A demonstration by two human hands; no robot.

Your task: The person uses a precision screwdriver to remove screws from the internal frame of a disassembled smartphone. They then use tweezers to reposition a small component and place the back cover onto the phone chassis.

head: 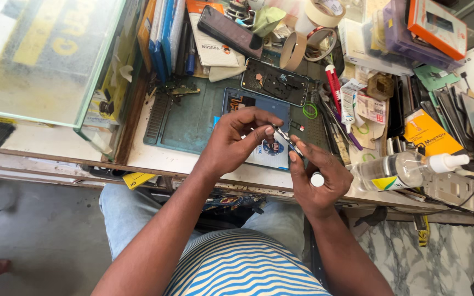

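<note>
While the person sits at a very full work table (154,159), both hands meet in the middle, just above the table's front edge. Far to the left stands a glass case (45,55), and next to it some books (163,33) stand on end. A green work mat (193,120) lies on the table in front of the person. The left hand (237,140) hangs over the mat with its fingers bent, and the thumb and first finger pinch one end of a small thin dark part (287,143). Behind the hands lies an open phone (275,82) with its insides showing, and further back a dark phone (229,32) rests on a white box. The right hand (316,178) sits just to the right of the left hand. Its fingers are curled, its fingertips hold the other end of the thin part, and a small white-capped thing (317,179) is tucked in its palm. Rolls of tape (308,33) lie at the back. A clear spray bottle (407,169) lies on its side near the right hand, and an orange box (437,27) sits at the far right corner.
</note>
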